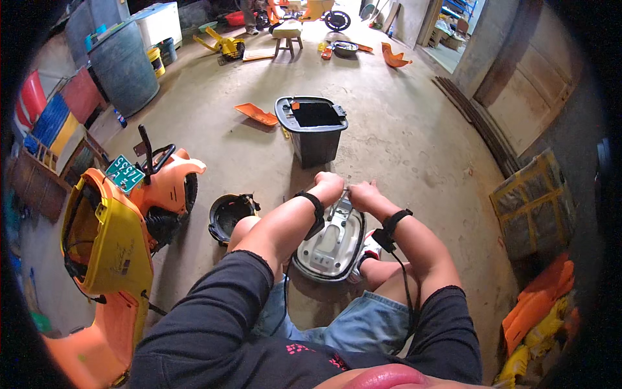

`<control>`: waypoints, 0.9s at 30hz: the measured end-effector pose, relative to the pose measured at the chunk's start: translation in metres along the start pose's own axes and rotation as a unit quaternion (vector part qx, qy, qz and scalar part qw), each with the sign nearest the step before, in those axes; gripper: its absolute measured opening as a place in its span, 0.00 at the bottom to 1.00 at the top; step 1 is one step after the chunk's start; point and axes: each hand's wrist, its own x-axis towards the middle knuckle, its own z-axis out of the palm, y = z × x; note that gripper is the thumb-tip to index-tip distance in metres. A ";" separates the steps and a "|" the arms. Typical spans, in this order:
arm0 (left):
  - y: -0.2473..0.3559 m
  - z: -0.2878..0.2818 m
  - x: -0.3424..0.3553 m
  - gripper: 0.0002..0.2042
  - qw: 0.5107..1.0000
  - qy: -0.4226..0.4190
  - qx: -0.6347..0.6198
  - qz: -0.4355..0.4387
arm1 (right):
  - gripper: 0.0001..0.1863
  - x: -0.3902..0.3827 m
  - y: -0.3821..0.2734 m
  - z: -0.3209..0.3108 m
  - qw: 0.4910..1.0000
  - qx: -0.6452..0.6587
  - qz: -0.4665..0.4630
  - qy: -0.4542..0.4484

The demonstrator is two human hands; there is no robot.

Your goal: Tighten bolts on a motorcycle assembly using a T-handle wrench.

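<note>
An upturned scooter seat (330,249), its pale ribbed underside facing up and its rim dark, lies between my legs. A metal hinge bracket (342,206) runs along its far end. My left hand (330,186) is closed at the left of that end, knuckles up. Close beside it on the right, my right hand (368,196) is closed too. A thin metal piece shows in the narrow gap between them; my fingers hide what each one grips. Just beyond my hands stands a black storage bucket (315,146) with a wide rim.
A yellow and orange scooter body (110,259) stands at my left. By my left knee lies a black bowl-like shell (227,223). An orange panel (256,115) rests beside the bucket. Farther off are a small stool (287,32) and a blue barrel (123,68). Orange panels (538,301) lie at right.
</note>
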 end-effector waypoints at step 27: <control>0.003 0.001 0.000 0.11 1.000 -0.011 0.001 0.009 | 0.09 0.004 0.010 0.005 0.977 -0.082 -0.014 0.194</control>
